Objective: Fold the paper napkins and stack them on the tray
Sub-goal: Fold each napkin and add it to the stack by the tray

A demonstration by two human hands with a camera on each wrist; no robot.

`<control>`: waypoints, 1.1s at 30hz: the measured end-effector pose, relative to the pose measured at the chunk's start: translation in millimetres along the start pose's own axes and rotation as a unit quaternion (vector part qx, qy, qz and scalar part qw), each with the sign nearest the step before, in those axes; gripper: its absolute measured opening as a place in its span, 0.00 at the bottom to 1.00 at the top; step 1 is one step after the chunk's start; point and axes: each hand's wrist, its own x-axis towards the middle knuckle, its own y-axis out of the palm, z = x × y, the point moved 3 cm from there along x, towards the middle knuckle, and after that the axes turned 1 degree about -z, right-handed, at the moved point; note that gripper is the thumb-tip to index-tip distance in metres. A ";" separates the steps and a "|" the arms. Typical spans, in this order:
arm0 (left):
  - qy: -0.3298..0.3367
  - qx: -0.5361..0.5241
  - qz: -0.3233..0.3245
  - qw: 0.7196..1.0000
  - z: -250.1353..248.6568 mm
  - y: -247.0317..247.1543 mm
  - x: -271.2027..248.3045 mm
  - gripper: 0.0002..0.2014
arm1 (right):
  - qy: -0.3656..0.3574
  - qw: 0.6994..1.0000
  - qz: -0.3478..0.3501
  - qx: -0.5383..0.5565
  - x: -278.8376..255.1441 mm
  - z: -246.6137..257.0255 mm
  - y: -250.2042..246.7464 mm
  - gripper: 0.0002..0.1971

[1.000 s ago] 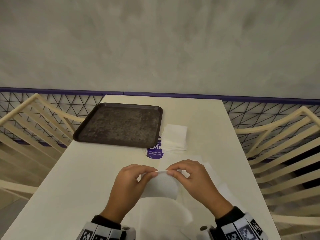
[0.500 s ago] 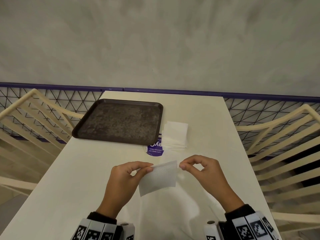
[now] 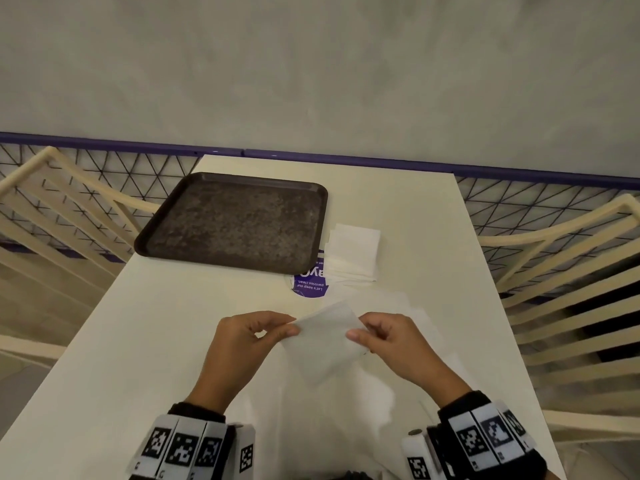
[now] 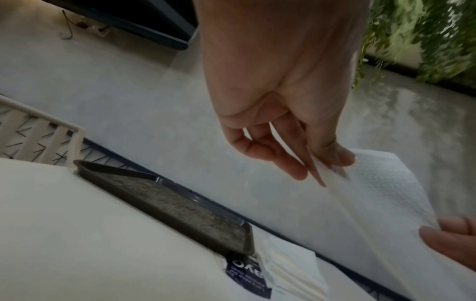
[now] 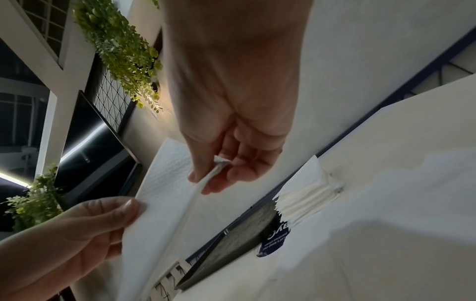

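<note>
A white paper napkin (image 3: 323,337) hangs in the air above the table's near half, held between both hands. My left hand (image 3: 277,329) pinches its left edge with thumb and fingers; the left wrist view shows the napkin (image 4: 381,189) under that hand (image 4: 327,165). My right hand (image 3: 360,332) pinches the right edge, seen close in the right wrist view as the hand (image 5: 206,181) on the napkin (image 5: 167,183). The dark brown tray (image 3: 235,223) lies bare at the far left of the table. A stack of white napkins (image 3: 353,252) sits just right of the tray.
A purple round sticker (image 3: 310,284) is on the cream table (image 3: 138,341) between tray and stack. More white paper (image 3: 329,410) lies flat under my hands. Cream slatted chairs (image 3: 571,289) flank both sides; a wire fence with a purple rail (image 3: 346,157) borders the far edge.
My right hand let go of the napkin half a second ago and has taken hold of its right edge again. The napkin is now turned more slantwise, and both hands sit slightly further forward.
</note>
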 end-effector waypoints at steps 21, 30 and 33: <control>-0.143 0.288 0.161 0.933 104.1 42.9 9.3 0.22 | 0.205 0.946 -0.217 0.130 127.4 -43.0 -48.4 0.07; -0.167 0.217 0.165 0.948 95.2 33.4 10.6 0.08 | 0.264 0.929 -0.244 0.088 157.1 -61.8 -42.7 0.07; -0.172 0.155 0.147 0.962 88.2 26.2 8.5 0.06 | 0.256 0.934 -0.248 -0.007 152.1 -60.6 -42.2 0.13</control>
